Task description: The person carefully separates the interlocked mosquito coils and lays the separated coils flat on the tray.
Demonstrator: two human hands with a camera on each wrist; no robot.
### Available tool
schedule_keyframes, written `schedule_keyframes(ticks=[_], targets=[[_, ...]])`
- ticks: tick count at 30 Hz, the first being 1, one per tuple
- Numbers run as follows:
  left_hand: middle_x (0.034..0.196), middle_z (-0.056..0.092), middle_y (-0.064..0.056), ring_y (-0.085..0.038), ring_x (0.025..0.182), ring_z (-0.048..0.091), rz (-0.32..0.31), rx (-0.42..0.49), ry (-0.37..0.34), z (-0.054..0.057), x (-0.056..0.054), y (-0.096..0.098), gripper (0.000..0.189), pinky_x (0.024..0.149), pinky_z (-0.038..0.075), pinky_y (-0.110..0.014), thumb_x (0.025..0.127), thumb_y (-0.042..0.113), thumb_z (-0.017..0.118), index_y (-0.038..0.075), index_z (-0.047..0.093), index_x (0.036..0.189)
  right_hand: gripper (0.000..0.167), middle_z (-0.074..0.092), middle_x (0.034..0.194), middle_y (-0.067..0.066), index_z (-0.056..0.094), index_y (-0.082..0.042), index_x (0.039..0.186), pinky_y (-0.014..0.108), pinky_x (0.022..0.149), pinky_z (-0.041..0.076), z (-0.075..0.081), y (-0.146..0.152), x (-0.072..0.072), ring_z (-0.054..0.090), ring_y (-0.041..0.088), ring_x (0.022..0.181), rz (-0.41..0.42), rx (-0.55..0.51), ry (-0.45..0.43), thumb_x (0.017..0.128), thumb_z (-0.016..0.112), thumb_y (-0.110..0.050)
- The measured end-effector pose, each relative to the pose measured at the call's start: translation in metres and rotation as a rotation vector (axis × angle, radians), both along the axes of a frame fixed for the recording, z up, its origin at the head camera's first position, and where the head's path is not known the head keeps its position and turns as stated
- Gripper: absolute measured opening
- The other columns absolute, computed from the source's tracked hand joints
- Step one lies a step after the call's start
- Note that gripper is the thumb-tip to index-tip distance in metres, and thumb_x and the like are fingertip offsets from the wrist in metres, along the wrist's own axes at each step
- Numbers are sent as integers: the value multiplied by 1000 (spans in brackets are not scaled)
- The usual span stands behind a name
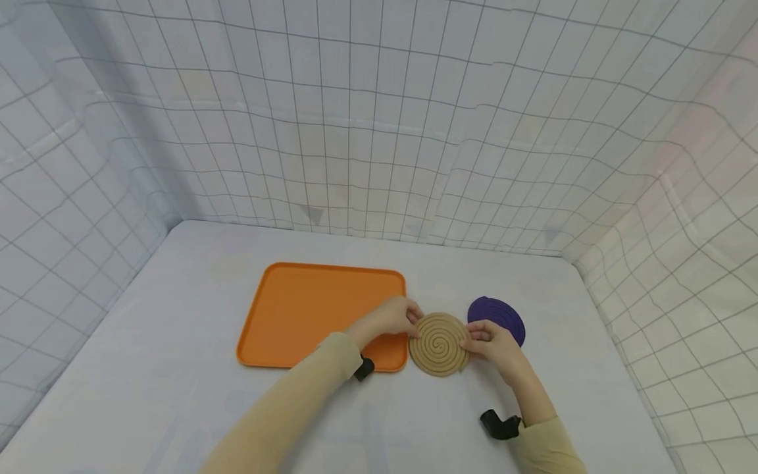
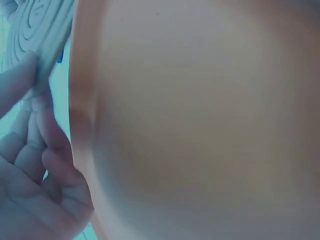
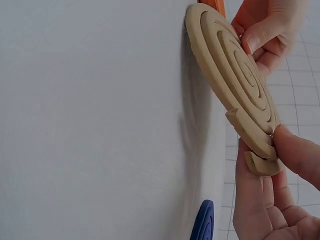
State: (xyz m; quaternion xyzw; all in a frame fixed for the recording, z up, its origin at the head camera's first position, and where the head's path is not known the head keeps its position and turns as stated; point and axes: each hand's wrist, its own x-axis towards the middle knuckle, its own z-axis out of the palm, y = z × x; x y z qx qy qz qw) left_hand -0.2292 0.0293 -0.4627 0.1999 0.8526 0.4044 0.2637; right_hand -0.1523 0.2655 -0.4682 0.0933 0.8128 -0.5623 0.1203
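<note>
A flat tan spiral disc (image 1: 439, 344), coiled like a trivet, is held between both hands beside the orange tray. My left hand (image 1: 398, 317) pinches its left edge, thumb on the upper face. At the opposite edge my right hand (image 1: 496, 345) pinches the disc between thumb and fingers. In the right wrist view the disc (image 3: 235, 75) is tilted and clear of the white surface, with a shadow beneath. The coil's loose end and a short end piece show near the right thumb. A purple spiral disc (image 1: 503, 315) lies just beyond the right hand, partly hidden by it.
An orange tray (image 1: 320, 309) with a raised rim lies left of the disc, under the left forearm. White netted walls (image 1: 379, 131) enclose the white table (image 1: 426, 428) at the back and sides. Black wrist devices (image 1: 500, 425) are worn on both arms.
</note>
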Motion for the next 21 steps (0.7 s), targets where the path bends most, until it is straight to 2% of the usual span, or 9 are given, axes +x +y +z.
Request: schedule_keyframes(ticks=[5,10,15,21], targets=[[101,70,-1,-14,93,61,5,86,-30,4,3,-8,24,86,52,-30,85,16,77,10,73,107,42,69,97,6,57,10,121,24,76,57,3,2,1,66,9,83,3,-44,16,87,73,-8],[100,71,-2,-12,89,64,-8,161,-58,15,6,-19,23,84,53,-27,88,18,74,8,71,108,39,69,95,2,58,9,120,23,77,57,6,-2,0,67,9,83,-14,-76,28,88,72,-9],[104,68,-8,-13,86,65,36,262,-126,25,12,-32,26,80,58,-28,90,14,72,2,67,112,35,68,91,-1,58,8,118,22,77,57,10,-14,3,67,9,82,-10,-157,36,88,72,-5],[103,67,-9,-11,86,63,90,339,-127,21,23,-56,26,78,58,-29,89,12,72,-2,66,110,28,65,88,-2,59,6,111,23,76,57,16,-36,10,65,9,81,33,-215,34,87,71,-4]])
